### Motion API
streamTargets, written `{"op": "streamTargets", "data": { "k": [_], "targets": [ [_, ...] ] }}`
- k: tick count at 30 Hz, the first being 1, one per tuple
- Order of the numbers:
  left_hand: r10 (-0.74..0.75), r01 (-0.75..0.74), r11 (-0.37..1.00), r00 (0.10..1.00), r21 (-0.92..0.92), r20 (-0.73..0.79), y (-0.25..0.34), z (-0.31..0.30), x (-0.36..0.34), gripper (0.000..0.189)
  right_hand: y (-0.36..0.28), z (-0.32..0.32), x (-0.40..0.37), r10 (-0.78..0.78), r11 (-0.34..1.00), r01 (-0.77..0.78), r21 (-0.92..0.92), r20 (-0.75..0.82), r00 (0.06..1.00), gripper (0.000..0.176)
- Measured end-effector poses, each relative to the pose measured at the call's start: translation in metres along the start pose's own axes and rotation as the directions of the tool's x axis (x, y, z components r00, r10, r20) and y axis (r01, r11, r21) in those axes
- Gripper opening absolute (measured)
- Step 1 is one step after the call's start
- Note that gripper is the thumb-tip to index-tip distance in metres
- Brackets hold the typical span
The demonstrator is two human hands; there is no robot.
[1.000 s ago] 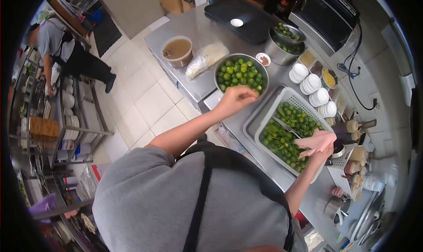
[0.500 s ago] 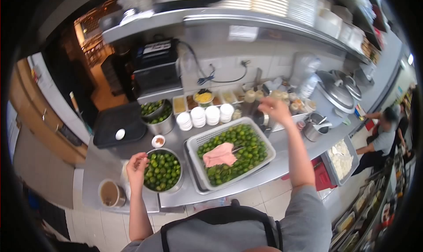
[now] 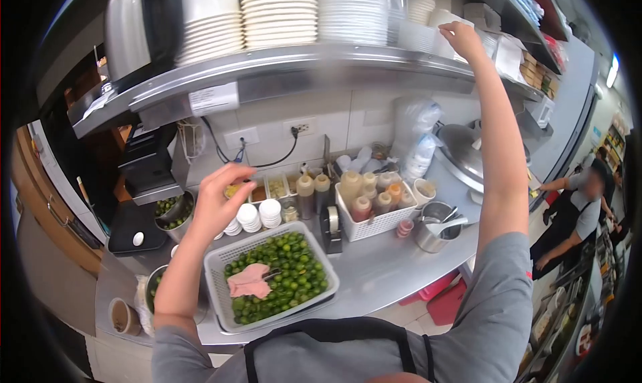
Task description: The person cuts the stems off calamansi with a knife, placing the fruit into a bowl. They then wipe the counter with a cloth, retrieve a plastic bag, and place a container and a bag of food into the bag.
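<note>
My right hand [image 3: 463, 40] is raised to the upper shelf, in front of white containers [image 3: 422, 35]. Its fingers are bent and pressed together; whether they grip anything I cannot make out. My left hand [image 3: 224, 194] hovers over the counter with fingers bent, a gap between thumb and fingertips and nothing visible in it. Below and right of it, small green citrus fruits [image 3: 294, 266] fill a grey perforated basket [image 3: 328, 276]. A pink cloth or glove [image 3: 250, 281] lies on the fruits, beside a dark metal utensil [image 3: 272, 273].
White lidded tubs [image 3: 269, 212] stand behind the basket. A white crate [image 3: 374, 229] holds several sauce bottles. Right of it is a metal pot [image 3: 438, 236] with utensils. The metal shelf [image 3: 281, 58] carries stacked containers overhead. Another person [image 3: 575, 216] stands at far right.
My right hand has risen from above the counter's bottles to the shelf. My left hand has left the pot of green fruits and come up and inward. The view has shifted right and upward.
</note>
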State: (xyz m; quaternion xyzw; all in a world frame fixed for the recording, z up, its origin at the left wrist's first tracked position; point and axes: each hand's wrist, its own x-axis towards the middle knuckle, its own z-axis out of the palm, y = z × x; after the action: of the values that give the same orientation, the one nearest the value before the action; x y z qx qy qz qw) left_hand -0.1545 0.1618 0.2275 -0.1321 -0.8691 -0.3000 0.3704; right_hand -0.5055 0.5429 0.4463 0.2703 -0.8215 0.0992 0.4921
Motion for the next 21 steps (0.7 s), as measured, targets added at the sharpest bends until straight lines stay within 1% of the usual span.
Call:
{"op": "streamTargets", "data": {
  "k": [1,2,4,5,7,8,9,10,11,13,14,15,16,17,18,19,20,21],
  "targets": [
    [0.116,-0.117,0.992,0.993,0.037,0.019,0.014,0.013,0.022,0.02,0.012,0.003,0.008,-0.085,0.996,0.086,-0.015,0.051,0.995,0.022],
    [0.223,-0.224,0.971,0.975,0.084,0.02,0.026,0.026,0.043,0.021,0.017,0.001,0.014,-0.097,0.995,0.097,-0.01,0.052,0.994,0.022],
    [0.404,-0.402,0.896,0.914,0.188,0.029,0.043,0.05,0.084,0.023,0.012,-0.013,0.02,-0.119,0.993,0.111,0.046,0.251,0.961,0.02],
    [0.479,-0.473,0.847,0.877,0.243,0.037,0.05,0.062,0.103,0.025,0.007,-0.018,0.022,-0.134,0.991,0.124,0.055,0.254,0.958,0.02],
    [0.589,-0.567,0.744,0.806,0.354,0.053,0.062,0.085,0.141,0.031,0.0,-0.024,0.025,-0.178,0.982,0.191,0.001,0.362,0.915,0.018],
    [0.63,-0.589,0.705,0.776,0.395,0.034,0.068,0.098,0.159,0.033,0.001,-0.023,0.026,-0.192,0.979,0.202,0.012,0.365,0.911,0.018],
    [0.669,-0.609,0.664,0.743,0.435,0.02,0.073,0.111,0.177,0.035,0.002,-0.02,0.026,-0.259,0.953,0.296,-0.068,0.33,0.908,0.016],
    [0.685,-0.619,0.647,0.729,0.445,0.018,0.079,0.124,0.195,0.038,0.003,-0.017,0.026,-0.326,0.912,0.382,-0.151,0.299,0.897,0.015],
    [0.701,-0.63,0.63,0.713,0.454,0.017,0.083,0.138,0.213,0.04,0.004,-0.014,0.025,-0.335,0.911,0.389,-0.139,0.303,0.892,0.015],
    [0.727,-0.632,0.582,0.686,0.512,0.021,0.09,0.166,0.247,0.045,0.007,-0.009,0.025,-0.39,0.884,0.431,-0.181,0.222,0.894,0.012],
    [0.728,-0.625,0.566,0.685,0.537,0.03,0.092,0.177,0.263,0.047,0.01,-0.004,0.027,-0.396,0.883,0.437,-0.173,0.224,0.89,0.012],
    [0.727,-0.618,0.552,0.685,0.56,0.04,0.094,0.189,0.277,0.05,0.014,0.001,0.028,-0.44,0.861,0.467,-0.202,0.168,0.882,0.012],
    [0.667,-0.577,0.588,0.742,0.567,0.064,0.099,0.198,0.29,0.055,0.017,0.007,0.029,-0.483,0.837,0.495,-0.232,0.113,0.869,0.012],
    [0.603,-0.534,0.619,0.793,0.576,0.088,0.102,0.207,0.303,0.06,0.018,0.011,0.029,-0.488,0.836,0.501,-0.223,0.113,0.865,0.012],
    [0.595,-0.527,0.621,0.799,0.58,0.088,0.103,0.214,0.316,0.06,0.02,0.014,0.029,-0.505,0.84,0.51,-0.186,0.078,0.859,0.013],
    [0.58,-0.496,0.64,0.813,0.587,0.055,0.102,0.222,0.329,0.066,0.02,0.017,0.028,-0.52,0.841,0.52,-0.15,0.041,0.853,0.014],
    [0.561,-0.463,0.66,0.827,0.592,0.022,0.101,0.227,0.336,0.071,0.02,0.018,0.027,-0.526,0.839,0.527,-0.139,0.043,0.849,0.014],
    [0.551,-0.454,0.664,0.834,0.594,0.023,0.098,0.232,0.341,0.071,0.022,0.017,0.025,-0.52,0.85,0.518,-0.098,0.007,0.854,0.016]
  ]
}}
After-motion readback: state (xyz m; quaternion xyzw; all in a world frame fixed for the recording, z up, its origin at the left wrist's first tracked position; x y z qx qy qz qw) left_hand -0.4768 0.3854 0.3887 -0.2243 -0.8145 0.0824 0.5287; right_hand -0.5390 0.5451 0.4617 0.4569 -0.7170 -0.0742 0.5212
